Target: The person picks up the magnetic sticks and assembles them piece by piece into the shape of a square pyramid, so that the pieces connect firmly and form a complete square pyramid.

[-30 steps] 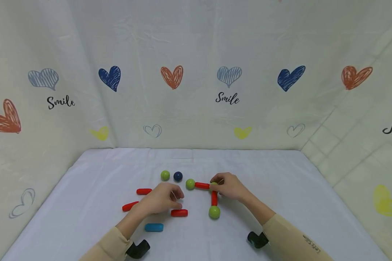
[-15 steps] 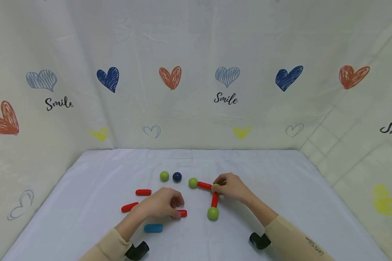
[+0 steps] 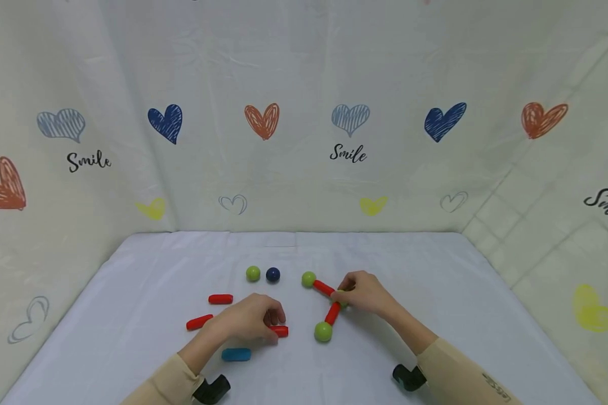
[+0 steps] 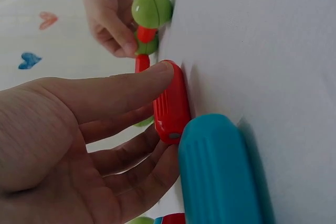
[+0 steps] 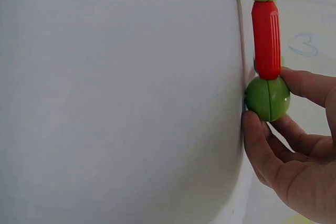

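My left hand (image 3: 253,318) pinches a red rod (image 3: 281,331) lying on the white cloth; in the left wrist view the thumb lies on the red rod (image 4: 172,103) with fingers at its other side. My right hand (image 3: 369,293) grips the green ball (image 5: 268,99) at the corner of a joined piece. From that ball one red rod (image 3: 324,288) runs to a green ball (image 3: 309,279) at the upper left, and another red rod (image 3: 332,313) runs to a nearer green ball (image 3: 323,332).
A loose green ball (image 3: 253,274) and a dark blue ball (image 3: 273,274) sit behind my left hand. Two red rods (image 3: 220,299) (image 3: 199,322) lie left of it, and a blue rod (image 3: 236,354) lies in front. A printed cloth hangs behind the table.
The joined piece has turned clockwise under my right hand, which has shifted slightly right. My left hand has lowered onto the red rod and taken hold of it.
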{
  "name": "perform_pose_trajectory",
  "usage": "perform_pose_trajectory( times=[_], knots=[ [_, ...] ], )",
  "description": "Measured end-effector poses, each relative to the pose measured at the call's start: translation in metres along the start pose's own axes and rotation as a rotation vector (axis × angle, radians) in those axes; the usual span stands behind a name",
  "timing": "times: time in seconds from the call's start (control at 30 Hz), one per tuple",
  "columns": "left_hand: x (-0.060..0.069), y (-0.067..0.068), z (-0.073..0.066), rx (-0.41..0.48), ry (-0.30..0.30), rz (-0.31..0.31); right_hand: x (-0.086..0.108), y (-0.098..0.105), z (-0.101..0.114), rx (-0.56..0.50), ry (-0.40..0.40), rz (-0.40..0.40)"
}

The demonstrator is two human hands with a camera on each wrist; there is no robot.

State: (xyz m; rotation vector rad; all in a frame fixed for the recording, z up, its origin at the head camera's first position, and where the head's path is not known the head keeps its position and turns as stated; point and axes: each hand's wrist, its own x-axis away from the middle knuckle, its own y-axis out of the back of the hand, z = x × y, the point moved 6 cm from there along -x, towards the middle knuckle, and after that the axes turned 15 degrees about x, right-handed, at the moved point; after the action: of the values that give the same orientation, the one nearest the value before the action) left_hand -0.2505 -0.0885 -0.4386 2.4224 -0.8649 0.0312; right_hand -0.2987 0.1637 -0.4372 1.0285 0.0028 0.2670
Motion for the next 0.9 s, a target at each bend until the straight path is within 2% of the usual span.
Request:
perform_pose_trajectory(
  times=[0.4, 0.57, 0.77, 0.9],
  knots=[
    [-0.001, 0.000, -0.001, 0.010, -0.010, 0.011, 0.003, 0.003, -0.001, 0.022, 0.030, 0.011],
    [-0.001, 0.001, -0.001, -0.001, -0.014, 0.010, -0.007, 0.003, 0.002, 0.029, 0.037, 0.012],
    [-0.002, 0.000, 0.000, -0.004, -0.008, 0.009, -0.017, -0.001, 0.009, -0.015, 0.079, 0.038],
    [-0.001, 0.001, 0.001, -0.002, -0.003, 0.006, -0.020, -0.003, 0.011, -0.040, 0.080, 0.059]
  ],
)
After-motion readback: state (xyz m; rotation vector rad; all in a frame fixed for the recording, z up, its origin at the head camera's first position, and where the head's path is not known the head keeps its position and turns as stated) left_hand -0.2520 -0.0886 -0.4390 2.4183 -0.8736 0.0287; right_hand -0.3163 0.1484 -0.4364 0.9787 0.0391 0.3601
